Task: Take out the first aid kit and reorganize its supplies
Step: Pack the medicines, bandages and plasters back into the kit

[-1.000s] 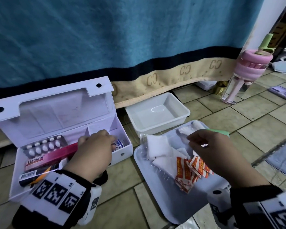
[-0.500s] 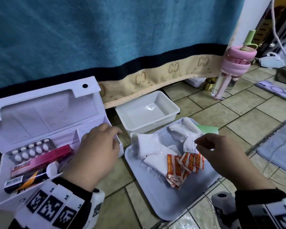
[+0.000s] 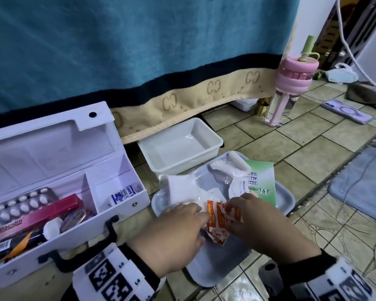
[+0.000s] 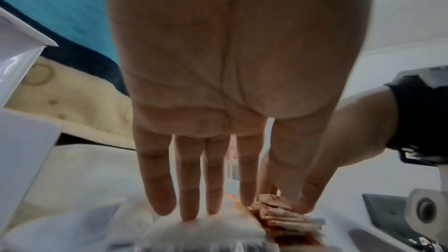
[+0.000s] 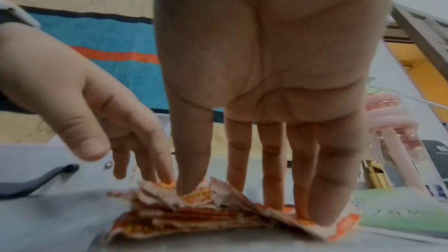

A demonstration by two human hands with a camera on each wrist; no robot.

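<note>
Orange plaster packets (image 5: pixel 194 210) under straight fingertips (image 5: pixel 189 189)

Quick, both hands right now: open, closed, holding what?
Left hand: open, straight fingers touching the plaster packets.
Right hand: open, straight fingers pressing the same packets.

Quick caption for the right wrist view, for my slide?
Right hand and left hand press straight fingers onto a stack of orange plaster packets on the grey tray.
</note>
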